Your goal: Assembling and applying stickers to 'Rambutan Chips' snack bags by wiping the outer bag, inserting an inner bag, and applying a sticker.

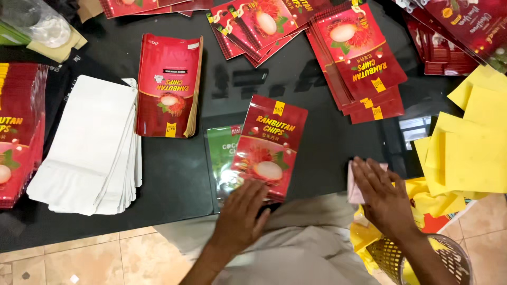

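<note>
My left hand [241, 215] rests with its fingers apart on the bottom edge of a red snack pouch [269, 143] that lies flat on the dark table [174, 174]. A green pouch [223, 153] lies partly under the red one. My right hand [383, 196] lies flat on a small pink cloth [353, 186] at the table's front edge. Both hands press down rather than grip.
A stack of red pouches [169, 84] and a stack of white pouches [92, 148] lie to the left. More red pouches [359, 58] fan across the back. Yellow sheets [470, 153] lie at the right, above a mesh basket [422, 258].
</note>
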